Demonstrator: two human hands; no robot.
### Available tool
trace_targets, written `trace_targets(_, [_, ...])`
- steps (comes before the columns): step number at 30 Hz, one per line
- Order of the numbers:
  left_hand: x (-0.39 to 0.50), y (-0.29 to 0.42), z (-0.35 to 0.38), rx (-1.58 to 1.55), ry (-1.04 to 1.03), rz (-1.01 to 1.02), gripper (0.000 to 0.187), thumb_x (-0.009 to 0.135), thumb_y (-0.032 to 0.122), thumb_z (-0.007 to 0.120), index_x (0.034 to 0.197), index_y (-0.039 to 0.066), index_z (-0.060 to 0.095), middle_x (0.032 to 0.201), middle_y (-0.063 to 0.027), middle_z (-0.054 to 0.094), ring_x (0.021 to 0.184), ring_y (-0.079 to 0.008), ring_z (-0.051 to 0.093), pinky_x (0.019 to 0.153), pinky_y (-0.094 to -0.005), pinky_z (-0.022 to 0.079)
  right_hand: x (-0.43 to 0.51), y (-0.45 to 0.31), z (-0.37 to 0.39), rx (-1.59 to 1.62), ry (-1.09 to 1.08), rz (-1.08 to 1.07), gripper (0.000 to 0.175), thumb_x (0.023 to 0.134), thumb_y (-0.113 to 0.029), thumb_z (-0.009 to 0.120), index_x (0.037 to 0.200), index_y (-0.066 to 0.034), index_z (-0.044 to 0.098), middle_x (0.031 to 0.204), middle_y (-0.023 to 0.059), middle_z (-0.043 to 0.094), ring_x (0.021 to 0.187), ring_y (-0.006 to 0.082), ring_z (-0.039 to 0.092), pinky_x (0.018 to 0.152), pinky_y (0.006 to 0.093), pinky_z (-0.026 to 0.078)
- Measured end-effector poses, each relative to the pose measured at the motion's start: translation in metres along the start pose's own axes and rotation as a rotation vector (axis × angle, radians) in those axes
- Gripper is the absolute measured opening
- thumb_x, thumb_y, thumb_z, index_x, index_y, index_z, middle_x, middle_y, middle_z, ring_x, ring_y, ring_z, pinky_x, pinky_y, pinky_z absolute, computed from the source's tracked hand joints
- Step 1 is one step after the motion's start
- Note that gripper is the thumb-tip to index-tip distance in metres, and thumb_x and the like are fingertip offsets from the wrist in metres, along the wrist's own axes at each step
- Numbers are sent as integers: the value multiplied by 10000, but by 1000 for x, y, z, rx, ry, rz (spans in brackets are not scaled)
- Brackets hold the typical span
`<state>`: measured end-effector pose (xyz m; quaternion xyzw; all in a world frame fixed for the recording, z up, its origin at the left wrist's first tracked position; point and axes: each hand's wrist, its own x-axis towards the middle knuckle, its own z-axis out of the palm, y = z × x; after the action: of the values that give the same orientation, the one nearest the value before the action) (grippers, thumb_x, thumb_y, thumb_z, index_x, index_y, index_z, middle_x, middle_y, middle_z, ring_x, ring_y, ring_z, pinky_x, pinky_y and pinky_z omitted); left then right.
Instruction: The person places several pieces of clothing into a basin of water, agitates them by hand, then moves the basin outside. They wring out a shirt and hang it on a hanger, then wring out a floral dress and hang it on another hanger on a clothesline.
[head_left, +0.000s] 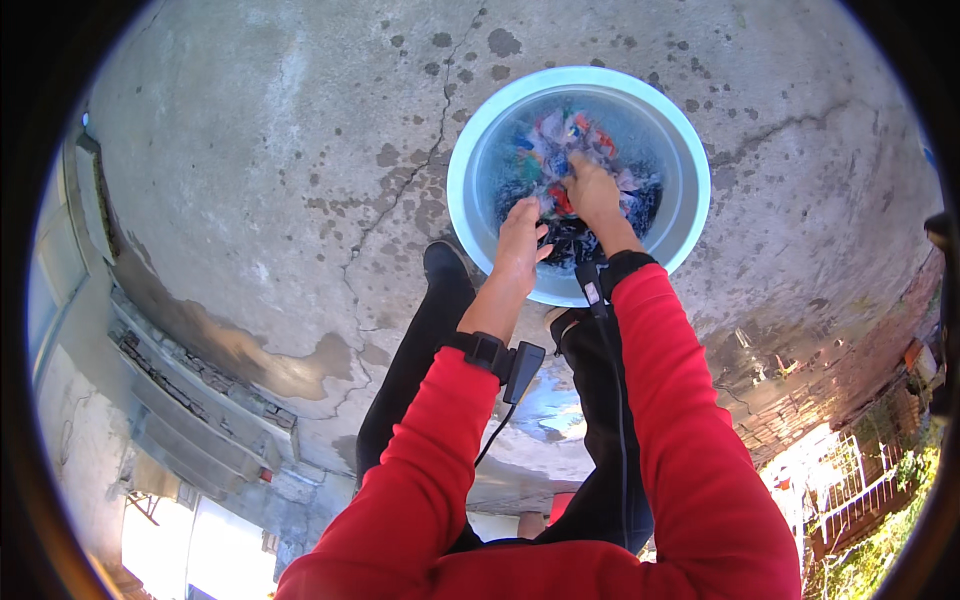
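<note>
A pale blue plastic basin (466, 169) stands on the concrete in front of my feet, with water in it. Inside lies a crumpled multicoloured cloth (555, 135), blurred, with white, red, blue and green patches. Darker fabric (570, 236) shows beneath it, wet and partly hidden by my hands. My right hand (592, 191) is on the patterned cloth, its fingers bent into the folds and partly hidden. Over the near left part of the basin is my left hand (521, 240), fingers apart, with its fingertips near the cloth's edge; I see nothing held in it.
Black devices on straps (487, 356) sit at both wrists, with cables running back along my arms. My shoes (446, 262) are close to the basin's near side. Cracked concrete (360, 150) with wet spots surrounds it. Steps (202, 420) rise at the left.
</note>
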<state>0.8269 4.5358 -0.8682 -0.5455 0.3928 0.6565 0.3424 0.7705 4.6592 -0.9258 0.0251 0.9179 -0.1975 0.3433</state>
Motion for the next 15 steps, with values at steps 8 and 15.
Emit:
trace_targets(8, [16, 10, 2, -605, -679, -49, 565, 943, 539, 465, 1278, 88, 532, 1178, -129, 627, 1074, -299, 614, 929, -433, 500, -127, -37, -81, 878, -183, 103, 230, 827, -126, 664, 973, 52, 652, 898, 84, 633, 823, 143, 569, 749, 288, 448])
trace_targets(15, [-40, -3, 27, -335, -270, 145, 295, 935, 133, 512, 1217, 58, 555, 1085, -55, 636, 966, -175, 637, 833, -377, 523, -51, -15, -49, 459, 327, 357, 340, 806, -354, 656, 764, -16, 652, 785, 208, 631, 786, 395, 628, 701, 464, 481])
